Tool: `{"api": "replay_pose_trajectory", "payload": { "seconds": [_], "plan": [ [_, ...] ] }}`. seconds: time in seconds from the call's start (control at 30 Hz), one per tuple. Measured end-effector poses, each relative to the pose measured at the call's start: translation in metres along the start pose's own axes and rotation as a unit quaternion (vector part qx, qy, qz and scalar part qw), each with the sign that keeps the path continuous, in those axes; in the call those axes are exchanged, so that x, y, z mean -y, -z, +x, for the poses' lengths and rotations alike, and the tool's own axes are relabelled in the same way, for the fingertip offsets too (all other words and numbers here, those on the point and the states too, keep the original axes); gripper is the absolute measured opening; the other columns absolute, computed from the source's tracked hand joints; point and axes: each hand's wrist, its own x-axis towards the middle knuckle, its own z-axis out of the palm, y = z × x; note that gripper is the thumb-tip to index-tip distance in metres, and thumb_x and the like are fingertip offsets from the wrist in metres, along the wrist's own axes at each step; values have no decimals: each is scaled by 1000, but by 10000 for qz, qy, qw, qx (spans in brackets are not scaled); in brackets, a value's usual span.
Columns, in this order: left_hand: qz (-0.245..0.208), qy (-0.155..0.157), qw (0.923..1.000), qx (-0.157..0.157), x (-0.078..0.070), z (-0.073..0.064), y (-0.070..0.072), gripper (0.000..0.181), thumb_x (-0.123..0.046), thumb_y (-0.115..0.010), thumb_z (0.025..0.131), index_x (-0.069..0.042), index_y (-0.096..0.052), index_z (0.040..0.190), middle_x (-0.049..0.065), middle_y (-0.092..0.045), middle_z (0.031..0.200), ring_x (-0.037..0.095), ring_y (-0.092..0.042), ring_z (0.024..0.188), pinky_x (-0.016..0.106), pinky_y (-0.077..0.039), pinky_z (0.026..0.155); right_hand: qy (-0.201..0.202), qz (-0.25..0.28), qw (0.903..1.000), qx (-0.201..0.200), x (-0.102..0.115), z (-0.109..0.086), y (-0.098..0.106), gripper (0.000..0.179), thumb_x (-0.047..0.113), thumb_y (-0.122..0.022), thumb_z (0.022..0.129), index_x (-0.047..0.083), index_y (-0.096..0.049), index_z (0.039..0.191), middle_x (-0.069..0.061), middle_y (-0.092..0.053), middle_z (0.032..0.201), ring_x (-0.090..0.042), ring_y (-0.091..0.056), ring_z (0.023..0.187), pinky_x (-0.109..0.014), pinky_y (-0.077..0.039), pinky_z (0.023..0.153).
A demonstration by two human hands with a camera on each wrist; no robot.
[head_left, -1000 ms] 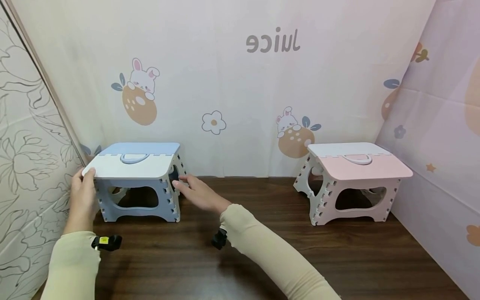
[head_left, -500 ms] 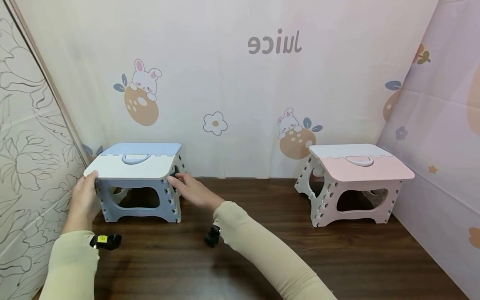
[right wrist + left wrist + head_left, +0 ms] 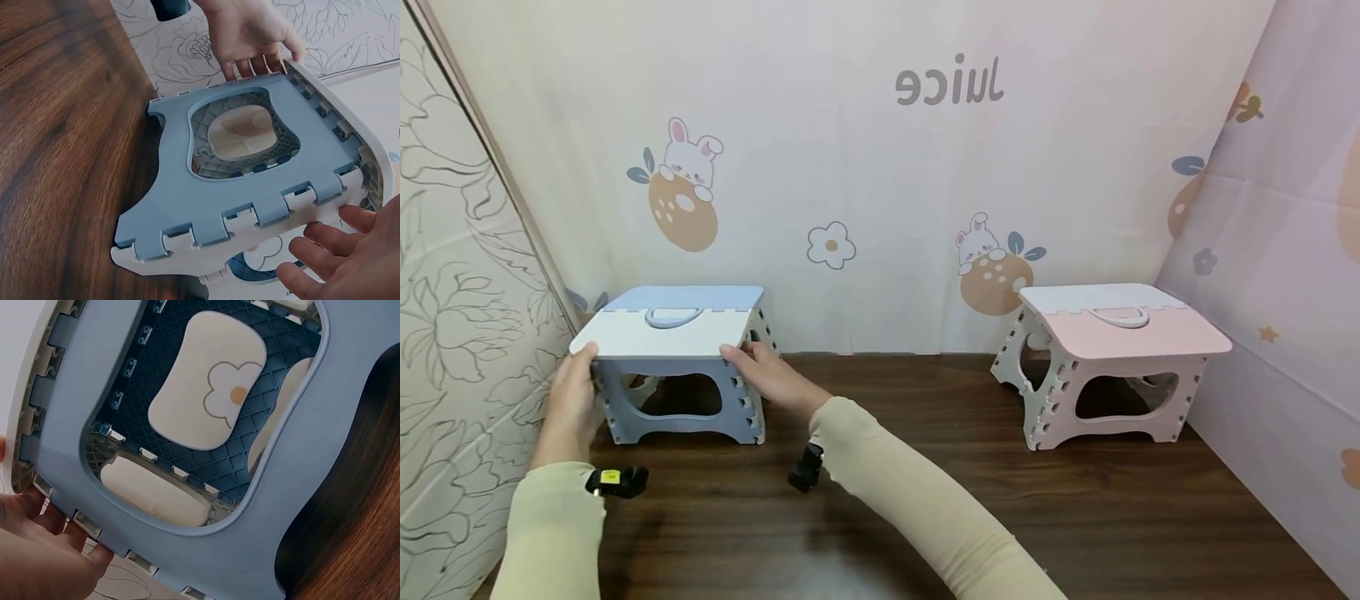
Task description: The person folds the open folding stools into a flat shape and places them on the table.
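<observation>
A blue-and-white folding step stool [image 3: 658, 333] stands unfolded at the left in the head view, its carry handle [image 3: 672, 318] set in the top. My left hand [image 3: 569, 404] grips its left front corner, thumb on the top and fingers against the side. In the left wrist view those fingers [image 3: 70, 534] bend behind the edge of the blue leg panel [image 3: 156, 544]. My right hand [image 3: 771, 375] is at the right front corner, thumb by the top's edge. The right wrist view shows its loosely extended fingers [image 3: 325, 250] right at the white side panel [image 3: 250, 240].
A pink-and-white folding stool [image 3: 1131, 333] stands unfolded to the right. Both stools are on a dark wood-grain table [image 3: 880, 467]. A printed curtain [image 3: 880, 183] hangs behind, and a floral panel [image 3: 460, 333] rises close beside my left hand.
My right hand has moved left, from just beside the blue-and-white stool to its right front corner. My left hand stays at the left corner. The stools stay put.
</observation>
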Motion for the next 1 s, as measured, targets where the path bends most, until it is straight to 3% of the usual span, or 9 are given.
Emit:
{"api": "replay_pose_trajectory", "payload": {
  "seconds": [0.33,0.73,1.0],
  "plan": [
    [-46,-65,9999,-84,2,1,0,67,-44,-38,106,-17,-12,162,-2,-3,167,13,-1,149,35,2,118,-1,381,9992,-123,-2,12,-6,80,65,-36,101,7,-29,156,-8,-44,147,-18,-45,131,-46,-38,108],
    [-56,-83,9999,-139,1,0,2,67,-43,-40,106,-17,-14,162,-4,-3,167,12,2,149,34,4,118,-488,466,9976,-162,0,14,-4,83,70,-40,97,14,-28,157,-7,-43,148,-24,-43,135,-58,-36,108],
    [58,14,9999,-156,0,1,2,68,-44,-40,106,-16,-13,162,-3,0,167,13,5,149,35,5,118,-483,421,9977,-215,1,16,-3,82,68,-42,98,12,-31,156,-8,-43,150,-23,-43,136,-53,-35,110]
  ]
}}
